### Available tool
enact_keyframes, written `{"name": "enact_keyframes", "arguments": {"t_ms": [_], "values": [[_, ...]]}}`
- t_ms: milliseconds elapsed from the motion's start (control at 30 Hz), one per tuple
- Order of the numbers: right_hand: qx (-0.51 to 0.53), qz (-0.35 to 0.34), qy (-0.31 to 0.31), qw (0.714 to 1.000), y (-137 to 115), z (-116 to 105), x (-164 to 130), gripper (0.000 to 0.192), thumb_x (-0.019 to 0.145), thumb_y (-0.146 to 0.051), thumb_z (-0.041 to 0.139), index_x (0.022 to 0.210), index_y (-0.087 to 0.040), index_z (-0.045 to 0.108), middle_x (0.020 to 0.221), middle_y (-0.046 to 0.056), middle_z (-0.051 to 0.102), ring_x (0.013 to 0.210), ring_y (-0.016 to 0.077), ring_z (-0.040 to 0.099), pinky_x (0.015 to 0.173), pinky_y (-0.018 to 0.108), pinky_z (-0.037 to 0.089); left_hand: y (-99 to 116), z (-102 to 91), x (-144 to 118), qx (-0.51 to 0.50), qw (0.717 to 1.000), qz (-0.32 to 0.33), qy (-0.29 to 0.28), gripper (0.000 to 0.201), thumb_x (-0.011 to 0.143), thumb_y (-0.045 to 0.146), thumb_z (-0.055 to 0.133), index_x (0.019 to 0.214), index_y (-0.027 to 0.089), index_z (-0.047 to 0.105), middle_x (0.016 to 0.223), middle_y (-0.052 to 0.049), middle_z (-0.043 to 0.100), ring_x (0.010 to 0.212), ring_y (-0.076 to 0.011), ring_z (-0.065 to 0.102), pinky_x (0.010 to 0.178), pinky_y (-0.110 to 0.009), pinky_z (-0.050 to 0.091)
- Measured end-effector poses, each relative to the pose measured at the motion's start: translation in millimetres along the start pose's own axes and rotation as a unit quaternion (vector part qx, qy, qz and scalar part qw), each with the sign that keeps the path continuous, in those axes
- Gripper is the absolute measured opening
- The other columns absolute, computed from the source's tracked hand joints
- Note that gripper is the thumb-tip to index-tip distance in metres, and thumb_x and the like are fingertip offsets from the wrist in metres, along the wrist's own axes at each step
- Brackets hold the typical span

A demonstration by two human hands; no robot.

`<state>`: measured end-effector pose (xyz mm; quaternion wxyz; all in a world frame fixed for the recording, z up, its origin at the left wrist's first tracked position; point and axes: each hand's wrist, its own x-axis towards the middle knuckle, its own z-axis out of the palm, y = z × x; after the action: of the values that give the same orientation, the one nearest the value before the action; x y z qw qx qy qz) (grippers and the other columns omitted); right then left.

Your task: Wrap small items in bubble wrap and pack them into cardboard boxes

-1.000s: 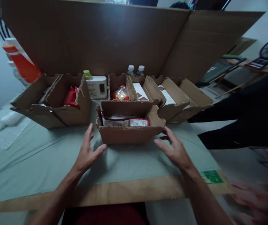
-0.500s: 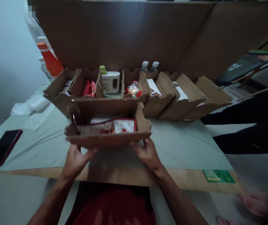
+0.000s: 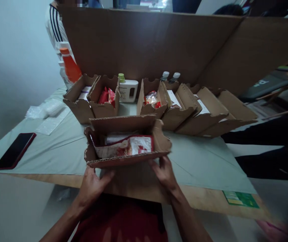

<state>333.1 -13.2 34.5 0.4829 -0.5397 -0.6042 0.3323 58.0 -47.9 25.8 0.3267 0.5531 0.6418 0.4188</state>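
An open-topped cardboard box (image 3: 124,163) is held between my two hands near the front of the table. My left hand (image 3: 93,185) grips its near left underside, thumb along the bottom edge. Under the right end, my right hand (image 3: 165,173) grips it too, its fingertips partly hidden by the cardboard. A red-and-white printed packet (image 3: 140,145) lies inside, with a pale item behind it. Beyond the held box, a gap in the row of boxes shows a white jug with a green cap (image 3: 129,90).
Left of the gap stands a box with red packets (image 3: 106,109); to its right, a box with a snack packet (image 3: 151,111) and more boxes. A phone (image 3: 15,151) and bubble wrap (image 3: 50,114) lie left. A tall cardboard panel (image 3: 144,43) rises behind. Someone's dark-clothed legs (image 3: 272,144) are at right.
The view has shifted, so the scene sits further right and lower. Both hands keep hold of the cardboard box, which now appears a little more apart from the row behind it.
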Motion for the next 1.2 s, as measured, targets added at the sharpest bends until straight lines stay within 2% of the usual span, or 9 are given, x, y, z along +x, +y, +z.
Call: {"name": "enact_keyframes", "arguments": {"t_ms": [67, 167, 233, 300, 400, 567, 767, 1033, 1200], "values": [[0.033, -0.019, -0.039, 0.998, 3, 19, 31, 0.065, 0.086, -0.066, 0.065, 0.131, -0.020, 0.064, 0.132, 0.016, 0.069, 0.129, 0.0352, 0.061, 0.112, 0.052, 0.047, -5, -2.9, 2, -0.022, 0.999, -0.020, 0.032, 0.073, 0.081, 0.061, 0.074, 0.136, 0.016, 0.055, 0.131, -0.019, 0.065, 0.129, -0.0394, 0.060, 0.113, -0.063, 0.043], [0.054, -0.035, -0.064, 0.996, 9, 34, 63, 0.075, 0.089, -0.067, 0.061, 0.147, -0.021, 0.051, 0.151, 0.015, 0.056, 0.143, 0.0331, 0.049, 0.122, 0.052, 0.036, -1, 7.5, -13, -0.070, 0.997, -0.014, 0.025, 0.084, 0.088, 0.054, 0.069, 0.155, 0.022, 0.032, 0.148, -0.018, 0.054, 0.139, -0.0352, 0.054, 0.116, -0.056, 0.044], [0.060, -0.037, -0.043, 0.997, 15, 40, 73, 0.077, 0.094, -0.067, 0.054, 0.155, -0.022, 0.041, 0.158, 0.014, 0.049, 0.147, 0.0306, 0.044, 0.124, 0.052, 0.032, 2, 17.9, -31, -0.078, 0.997, 0.004, 0.010, 0.090, 0.092, 0.047, 0.066, 0.163, 0.027, 0.015, 0.161, -0.017, 0.041, 0.146, -0.0346, 0.048, 0.118, -0.054, 0.044], [0.061, -0.031, -0.005, 0.998, 21, 49, 76, 0.078, 0.096, -0.069, 0.046, 0.159, -0.023, 0.034, 0.163, 0.013, 0.043, 0.152, 0.0283, 0.038, 0.127, 0.051, 0.027, 0, 26.3, -49, -0.063, 0.998, 0.031, 0.005, 0.093, 0.093, 0.041, 0.064, 0.165, 0.030, 0.007, 0.169, -0.015, 0.028, 0.151, -0.0370, 0.040, 0.120, -0.057, 0.040], [0.057, -0.018, 0.051, 0.997, 27, 64, 78, 0.080, 0.097, -0.072, 0.039, 0.160, -0.023, 0.033, 0.168, 0.011, 0.035, 0.156, 0.0264, 0.030, 0.129, 0.051, 0.021, -7, 32.1, -63, -0.035, 0.997, 0.063, 0.001, 0.091, 0.094, 0.036, 0.062, 0.166, 0.034, 0.006, 0.174, -0.010, 0.015, 0.157, -0.0402, 0.027, 0.124, -0.063, 0.032], [0.061, -0.015, 0.077, 0.995, 26, 81, 87, 0.080, 0.098, -0.073, 0.034, 0.158, -0.020, 0.037, 0.166, 0.013, 0.039, 0.156, 0.0263, 0.032, 0.129, 0.049, 0.023, -11, 35.2, -63, -0.032, 0.995, 0.098, -0.017, 0.092, 0.093, 0.032, 0.063, 0.165, 0.040, 0.008, 0.176, -0.004, 0.006, 0.160, -0.0419, 0.012, 0.124, -0.067, 0.029], [0.064, -0.030, 0.094, 0.993, 19, 83, 102, 0.078, 0.099, -0.071, 0.032, 0.152, -0.015, 0.046, 0.159, 0.018, 0.047, 0.150, 0.0280, 0.042, 0.126, 0.049, 0.028, -2, 42.1, -58, -0.065, 0.993, 0.093, -0.035, 0.086, 0.094, 0.029, 0.059, 0.165, 0.041, 0.010, 0.176, 0.000, 0.003, 0.161, -0.0383, 0.011, 0.117, -0.058, 0.047], [0.026, -0.026, 0.093, 0.995, 10, 83, 108, 0.080, 0.099, -0.073, 0.019, 0.151, -0.018, 0.046, 0.158, 0.013, 0.050, 0.148, 0.0229, 0.044, 0.125, 0.042, 0.031, 11, 45.2, -48, -0.053, 0.990, 0.095, -0.085, 0.086, 0.094, 0.026, 0.060, 0.163, 0.046, 0.014, 0.176, 0.002, -0.003, 0.161, -0.0382, 0.009, 0.117, -0.062, 0.044], [0.026, -0.039, 0.079, 0.996, 7, 81, 111, 0.082, 0.099, -0.073, 0.019, 0.152, -0.017, 0.045, 0.159, 0.012, 0.048, 0.150, 0.0235, 0.040, 0.126, 0.043, 0.029, 5, 50.8, -48, -0.044, 0.987, 0.113, -0.102, 0.086, 0.094, 0.028, 0.061, 0.163, 0.046, 0.013, 0.176, 0.002, -0.010, 0.161, -0.0402, 0.008, 0.117, -0.063, 0.042]]}}
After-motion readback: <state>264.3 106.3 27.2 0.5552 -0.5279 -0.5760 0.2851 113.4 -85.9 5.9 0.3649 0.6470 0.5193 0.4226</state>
